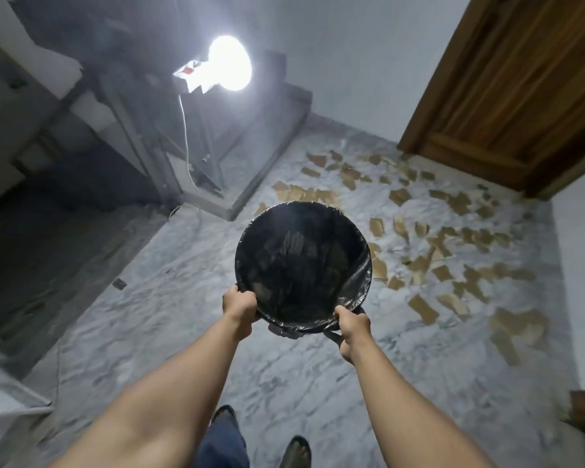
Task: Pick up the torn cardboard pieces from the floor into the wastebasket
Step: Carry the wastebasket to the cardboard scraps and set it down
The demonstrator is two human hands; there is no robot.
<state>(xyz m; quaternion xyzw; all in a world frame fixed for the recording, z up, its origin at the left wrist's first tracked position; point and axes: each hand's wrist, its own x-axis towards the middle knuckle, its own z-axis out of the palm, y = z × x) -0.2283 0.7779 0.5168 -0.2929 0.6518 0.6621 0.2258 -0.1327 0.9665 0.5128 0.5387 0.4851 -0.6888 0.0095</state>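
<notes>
**An indoor hallway in a home**

We look down on a grey-veined marble floor (284, 376) that meets plain white walls (352, 62). A varnished wooden door (520, 96) in a wooden frame stands at the right. At the left are dark stone ledges (48, 258), stepped like a staircase. A bright bare lamp (228, 64) with a white cable (185, 136) lights the space. A wastebasket (348, 275) lined with a black bag looks like household gear.

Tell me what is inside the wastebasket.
A black liner lines the wastebasket, and dim brown cardboard pieces lie at its bottom. Darkness hides their count and anything beneath them.
</notes>
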